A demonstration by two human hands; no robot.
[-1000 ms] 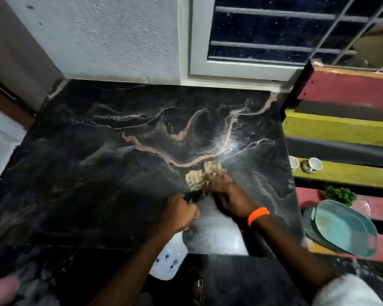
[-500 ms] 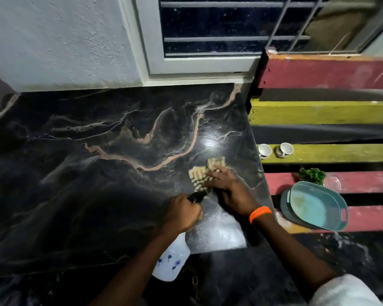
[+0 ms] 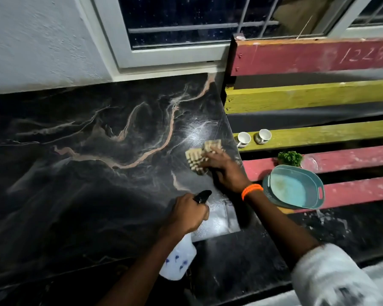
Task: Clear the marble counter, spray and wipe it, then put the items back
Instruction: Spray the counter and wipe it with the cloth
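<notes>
The black marble counter [image 3: 86, 164] with pinkish veins fills the left and middle of the view. My right hand [image 3: 224, 168], with an orange band at the wrist, presses a beige checked cloth [image 3: 197, 156] flat on the counter near its right edge. My left hand [image 3: 187, 214] grips the neck of a white spray bottle [image 3: 178, 260] with blue marks. Its black nozzle [image 3: 202, 196] points toward the cloth. A wet, shiny patch [image 3: 215, 221] lies between my hands.
To the right, a bench of red and yellow slats [image 3: 318, 135] holds two small white cups [image 3: 253, 138], a green leafy bunch [image 3: 290, 157] and a teal basin [image 3: 294, 187]. A white wall and a barred window [image 3: 186, 21] back the counter.
My right hand slid the cloth to the right, toward the counter's right edge. My left hand kept hold of the spray bottle. My head turned right, shifting the view.
</notes>
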